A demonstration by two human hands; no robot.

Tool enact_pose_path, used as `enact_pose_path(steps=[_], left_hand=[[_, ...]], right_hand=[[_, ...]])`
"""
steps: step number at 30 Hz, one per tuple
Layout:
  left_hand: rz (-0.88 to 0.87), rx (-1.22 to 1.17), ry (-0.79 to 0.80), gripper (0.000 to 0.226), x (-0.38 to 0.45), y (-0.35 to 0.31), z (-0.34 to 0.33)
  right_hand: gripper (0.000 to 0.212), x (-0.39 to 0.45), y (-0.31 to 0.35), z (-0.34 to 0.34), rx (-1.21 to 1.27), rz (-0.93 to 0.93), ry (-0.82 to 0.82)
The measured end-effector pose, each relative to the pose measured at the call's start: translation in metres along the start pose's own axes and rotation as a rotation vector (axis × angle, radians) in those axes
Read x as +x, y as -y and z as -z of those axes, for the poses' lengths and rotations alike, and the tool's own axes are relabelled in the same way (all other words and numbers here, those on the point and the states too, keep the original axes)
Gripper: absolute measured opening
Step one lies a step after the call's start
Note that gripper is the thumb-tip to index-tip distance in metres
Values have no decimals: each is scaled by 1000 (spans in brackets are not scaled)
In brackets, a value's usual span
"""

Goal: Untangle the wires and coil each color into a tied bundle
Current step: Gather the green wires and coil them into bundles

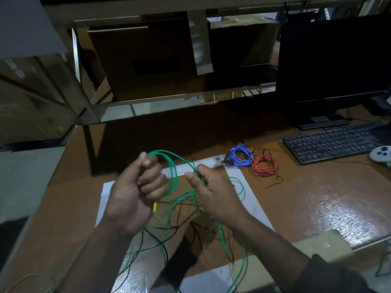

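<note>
My left hand grips several loops of green wire in a fist above the table. To its right, my right hand pinches a strand of the same green wire that arcs between the two hands. Loose green wire hangs down from both hands and mixes with a black wire over a white sheet. A small yellow piece shows just below my left fist. A coiled blue wire bundle and a coiled red wire bundle lie side by side beyond the sheet.
A black keyboard and a dark monitor stand at the right. A grey game controller lies at the right edge. Cardboard boxes fill a shelf behind the brown table.
</note>
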State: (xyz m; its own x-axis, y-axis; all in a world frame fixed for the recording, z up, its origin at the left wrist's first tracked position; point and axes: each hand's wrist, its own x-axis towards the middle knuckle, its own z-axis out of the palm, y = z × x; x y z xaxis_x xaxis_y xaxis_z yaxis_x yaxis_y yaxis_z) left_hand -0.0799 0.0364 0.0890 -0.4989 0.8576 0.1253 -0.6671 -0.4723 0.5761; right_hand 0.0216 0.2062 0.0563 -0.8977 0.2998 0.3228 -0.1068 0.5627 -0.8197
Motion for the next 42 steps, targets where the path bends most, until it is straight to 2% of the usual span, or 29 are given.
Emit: enact_pose_path(steps=[2,4,7,10,12,15,17,20,25,27,29,32,34,36,38,40,42], left_hand=[[-58,-95,1,38,0,-10,6],[-155,-74,-107,37,-2,-13,4],[-371,37,-325,36,-1,-11,-4],[-496,211,-367,37,3,-18,-2],[-508,451,-350,38,5,-23,6],[-466,996,-461,48,6,-14,14],[-351,1326,-485,49,5,2,18],[-158,1472,-412,40,2,20,23],[39,1169,-349,46,-5,28,8],[137,1015,-246,48,-9,28,5],[161,802,-156,46,-12,23,1],[118,405,-75,36,-11,12,-2],[100,83,52,34,-7,2,-2],[43,-117,125,38,-3,-7,-3],[-58,-173,81,42,-2,-12,-3],[-141,-206,35,41,-2,-16,-5],[-258,-145,-85,33,1,-20,-9]], right_hand=[[41,-9,-10,-4,-72,-49,74],[40,-18,-17,-10,-107,-51,147],[40,-26,-22,-16,-173,-42,205],[35,-33,-25,-15,-135,-48,238],[31,-36,-24,-12,-140,-15,292],[32,-36,-12,-8,-137,57,316],[33,-31,-2,-8,-91,83,254],[31,-18,6,-7,-103,111,66],[38,-3,3,-1,-86,105,-105],[39,-2,0,-1,-75,95,-131],[41,-3,-3,-2,-62,69,-154],[50,-8,-8,-5,-112,18,-126],[45,-13,-14,-8,-128,-19,-67],[43,-18,-18,-12,-97,-62,-19],[42,-23,-25,-17,-114,-74,29],[27,-28,-32,-20,-132,-93,117],[14,-33,-34,-19,-189,-118,266]])
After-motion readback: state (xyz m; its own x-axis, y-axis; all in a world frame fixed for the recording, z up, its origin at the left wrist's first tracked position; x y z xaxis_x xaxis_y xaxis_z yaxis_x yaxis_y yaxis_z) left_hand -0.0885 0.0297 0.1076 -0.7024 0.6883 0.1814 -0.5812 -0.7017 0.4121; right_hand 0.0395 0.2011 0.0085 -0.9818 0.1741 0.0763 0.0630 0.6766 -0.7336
